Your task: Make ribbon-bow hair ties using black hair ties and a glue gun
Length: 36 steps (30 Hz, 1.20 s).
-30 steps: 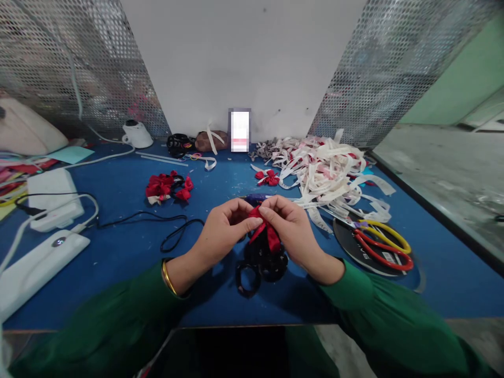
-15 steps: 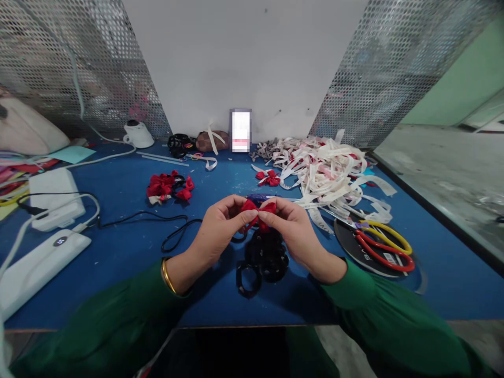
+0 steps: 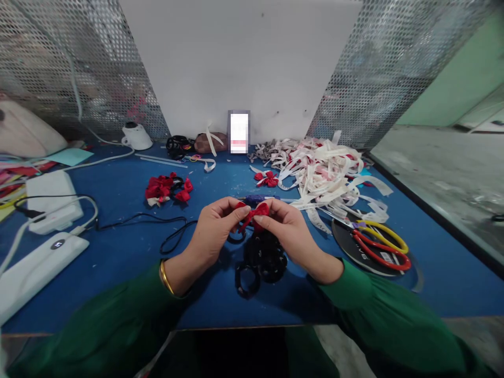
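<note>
A red ribbon bow (image 3: 260,212) is held up between my two hands, above the blue table. My left hand (image 3: 214,228) pinches its left side with thumb and fingers. On the other side, my right hand (image 3: 289,231) pinches the right loop. Just below the hands lies a bunch of black hair ties (image 3: 265,257), partly shaded by them. Behind the fingertips is a dark blue tool handle (image 3: 260,199) with a thin metal shaft. Red bows (image 3: 161,189) sit in a pile to the left, and another red bow (image 3: 266,179) lies farther back.
White ribbon strips (image 3: 323,168) are heaped at the back right. Scissors with red and yellow handles (image 3: 384,247) rest on a black disc. Left are a white power bank (image 3: 43,278), a white box (image 3: 55,199) and a black cable (image 3: 137,216). A lit phone (image 3: 239,131) leans against the back panel.
My fingers have shifted on the red bow, and its loops now look turned and less evenly spread. The view has moved slightly; the other things stay in place.
</note>
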Motion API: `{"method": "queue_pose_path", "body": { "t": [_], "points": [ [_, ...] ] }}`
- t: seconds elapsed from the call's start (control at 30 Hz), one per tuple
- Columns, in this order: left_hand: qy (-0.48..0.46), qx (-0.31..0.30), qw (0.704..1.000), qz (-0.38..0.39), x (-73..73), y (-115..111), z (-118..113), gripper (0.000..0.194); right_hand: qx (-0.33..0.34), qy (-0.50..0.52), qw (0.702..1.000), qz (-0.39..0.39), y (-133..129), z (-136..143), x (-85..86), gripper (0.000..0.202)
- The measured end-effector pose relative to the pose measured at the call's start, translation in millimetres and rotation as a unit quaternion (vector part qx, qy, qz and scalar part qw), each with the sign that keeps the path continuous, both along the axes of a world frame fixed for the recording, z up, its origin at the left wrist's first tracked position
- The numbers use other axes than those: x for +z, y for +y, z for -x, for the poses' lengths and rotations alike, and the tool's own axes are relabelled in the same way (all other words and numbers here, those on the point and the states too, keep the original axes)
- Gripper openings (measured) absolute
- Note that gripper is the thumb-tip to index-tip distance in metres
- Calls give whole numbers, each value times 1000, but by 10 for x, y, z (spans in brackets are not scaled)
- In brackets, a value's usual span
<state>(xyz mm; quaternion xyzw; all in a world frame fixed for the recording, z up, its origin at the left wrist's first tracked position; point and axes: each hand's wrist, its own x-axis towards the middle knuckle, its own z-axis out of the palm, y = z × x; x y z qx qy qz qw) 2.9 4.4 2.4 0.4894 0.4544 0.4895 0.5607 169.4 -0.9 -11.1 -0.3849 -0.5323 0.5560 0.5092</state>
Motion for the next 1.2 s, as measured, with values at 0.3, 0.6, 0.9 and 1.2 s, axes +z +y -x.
{"method": "queue_pose_path", "body": {
  "t": [0.3,0.6,0.9,1.2],
  "points": [
    [61,-19,997,-48,45,-29,2,23,-2,-31,999,-29,-14,-3,3,18],
    [19,-36,999,-18,49,-22,0,29,11,-25,999,-32,-11,5,4,26],
    [32,-42,999,-8,50,-44,-11,32,-19,-7,1000,-19,-11,2,-13,17],
    [38,-38,998,-21,47,-46,-9,29,3,-2,1000,-13,-14,7,-20,19]
  ]
}}
